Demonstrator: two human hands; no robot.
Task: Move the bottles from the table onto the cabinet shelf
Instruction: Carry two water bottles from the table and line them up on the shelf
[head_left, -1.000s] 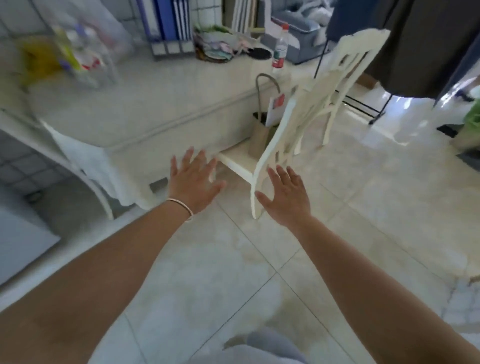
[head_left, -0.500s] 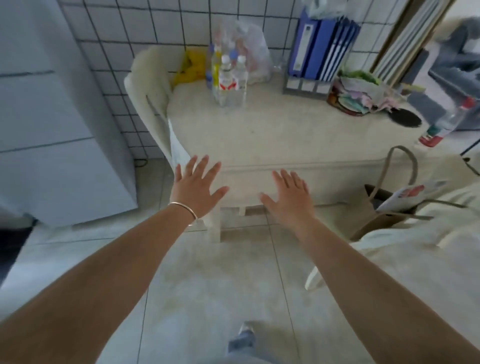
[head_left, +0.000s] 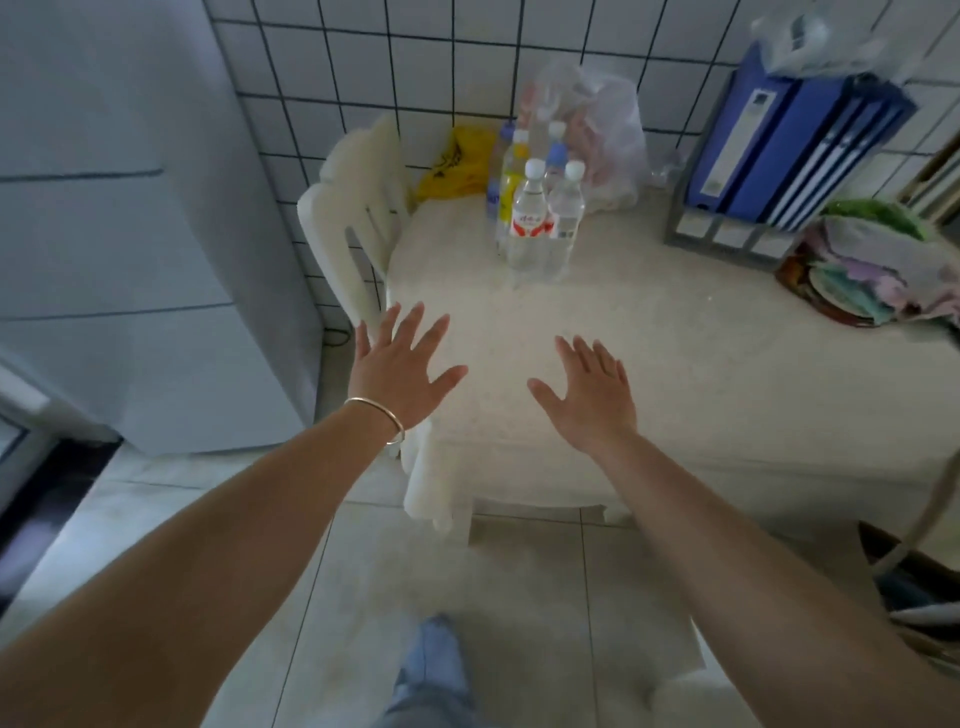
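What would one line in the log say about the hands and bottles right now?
left hand: open, empty | right hand: open, empty | bottles: upright, clustered on table | step: none grasped yet

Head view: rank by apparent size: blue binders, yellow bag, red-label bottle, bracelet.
1. blue binders
2. yellow bag and red-label bottle: look alike, not ranked
3. bracelet, though nearer the camera

Rear bottles (head_left: 506, 171) hidden behind front pair; paper bag (head_left: 914, 587) cut by right edge; cabinet shelf unseen.
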